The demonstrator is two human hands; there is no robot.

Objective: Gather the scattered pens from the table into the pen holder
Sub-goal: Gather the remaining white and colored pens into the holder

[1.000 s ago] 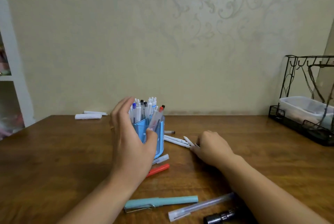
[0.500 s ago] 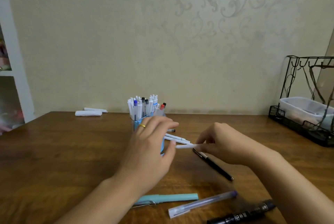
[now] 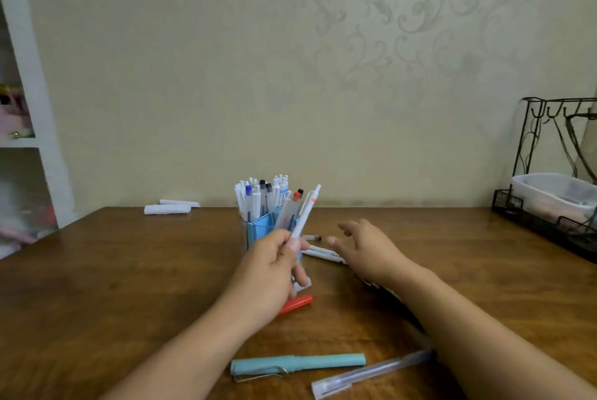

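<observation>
left hand (image 3: 274, 267) pinches a white pen (image 3: 305, 212) at mid frame, tilted up right in front of the blue pen holder (image 3: 258, 228). right hand (image 3: 365, 246) hangs spread wide, holding nothing, over white pens (image 3: 319, 251). loose teal pen (image 3: 298, 362) and clear pen (image 3: 371, 373) lie near the bottom edge. wide bare table (image 3: 97, 270) at left. no readable writing.

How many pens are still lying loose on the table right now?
6 visible: a teal pen and a clear pen nearest, a red pen, two white pens beside the holder, and one behind them. Arms may hide more.
</observation>
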